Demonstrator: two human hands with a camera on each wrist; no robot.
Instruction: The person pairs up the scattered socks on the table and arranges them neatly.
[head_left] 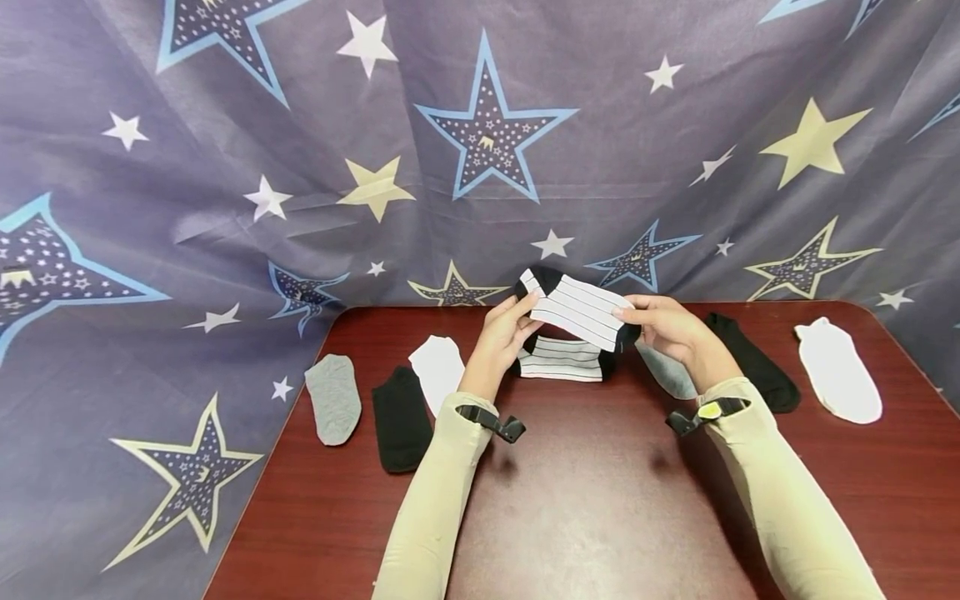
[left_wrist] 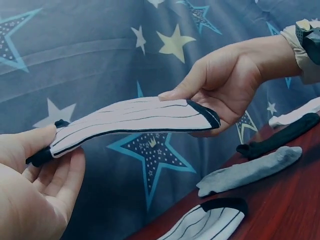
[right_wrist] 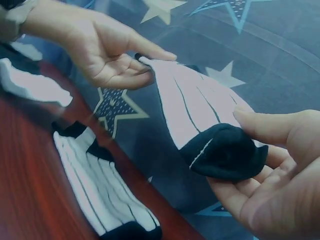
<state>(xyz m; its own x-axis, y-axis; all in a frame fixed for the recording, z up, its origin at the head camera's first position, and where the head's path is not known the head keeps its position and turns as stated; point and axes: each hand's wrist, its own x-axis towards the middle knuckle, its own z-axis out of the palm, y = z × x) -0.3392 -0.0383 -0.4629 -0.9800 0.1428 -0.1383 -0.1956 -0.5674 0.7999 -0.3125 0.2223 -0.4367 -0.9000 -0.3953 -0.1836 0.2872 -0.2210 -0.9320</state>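
Observation:
A white sock with thin black stripes and black heel and toe (head_left: pixel 581 304) is stretched between both hands above the table. My left hand (head_left: pixel 498 333) pinches its cuff end, thumb on top and fingers beneath. At the black toe end, my right hand (head_left: pixel 671 333) grips it the same way; the toe (right_wrist: pixel 230 152) shows in the right wrist view. Below the raised sock, a matching striped sock (head_left: pixel 561 360) lies flat on the table, partly covered from above in the head view.
On the table's left lie a grey sock (head_left: pixel 333 400), a black sock (head_left: pixel 401 421) and a white sock (head_left: pixel 437 367). A grey sock (head_left: pixel 666 372), a black sock (head_left: pixel 757 367) and a white sock (head_left: pixel 838 371) lie right. A star-patterned cloth (head_left: pixel 487 233) hangs behind the table.

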